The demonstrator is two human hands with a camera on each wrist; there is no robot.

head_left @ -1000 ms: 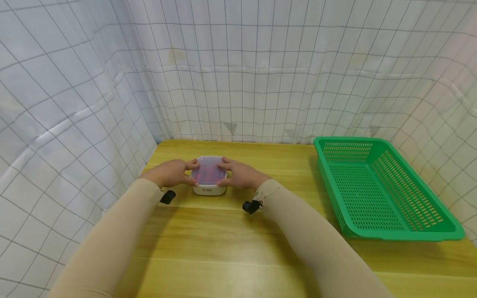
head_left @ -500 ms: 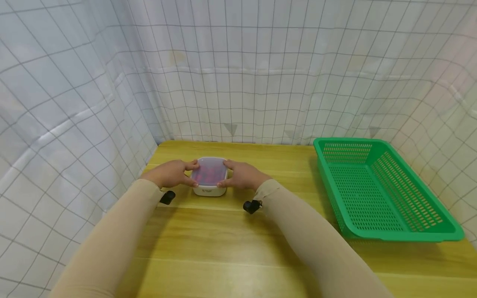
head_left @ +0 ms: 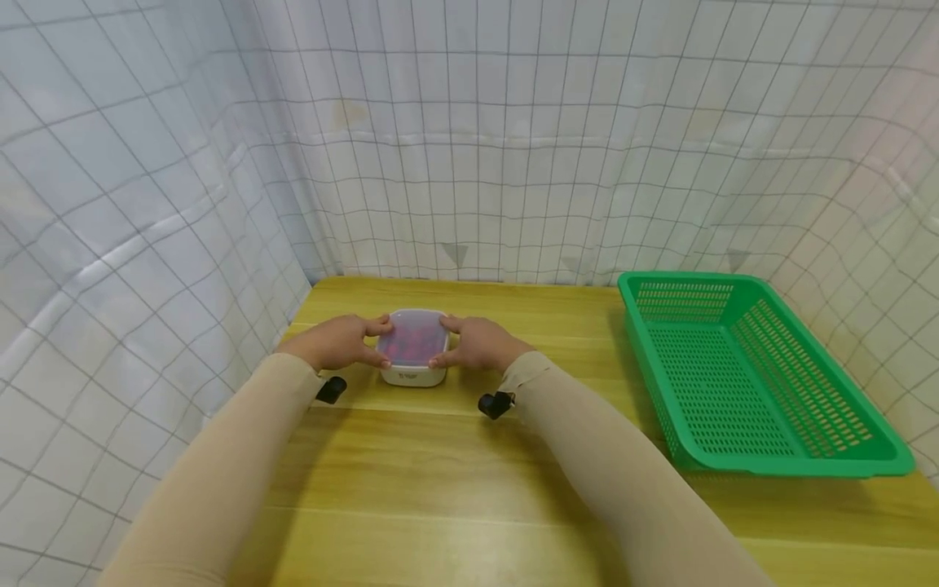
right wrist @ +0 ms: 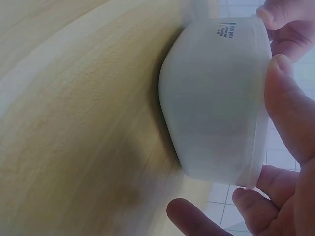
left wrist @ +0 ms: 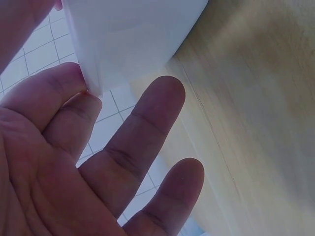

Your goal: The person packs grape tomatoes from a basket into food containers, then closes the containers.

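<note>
A small white food container (head_left: pixel 411 377) stands upright on the wooden table, its translucent lid (head_left: pixel 415 336) on top and red contents showing through. My left hand (head_left: pixel 337 341) grips the lid's left edge between thumb and fingers, the thumb at the front corner. Opposite it, my right hand (head_left: pixel 482 345) grips the right edge the same way. Two fingers of the left hand (left wrist: pixel 113 147) stretch past the container (left wrist: pixel 130 39) in the left wrist view. Small print marks the container's wall (right wrist: pixel 211 103) in the right wrist view. The red contents' kind is unclear.
A large green plastic basket (head_left: pixel 663 391) with slotted walls stands at the table's right side. White grid-patterned curtains (head_left: pixel 477 163) hang behind and along both sides. The yellowish wooden table (head_left: pixel 411 481) runs from the container towards the person.
The right hand's fingers have slid slightly outward from over the lid to its right edge, uncovering more of the top. The left hand has hardly moved.
</note>
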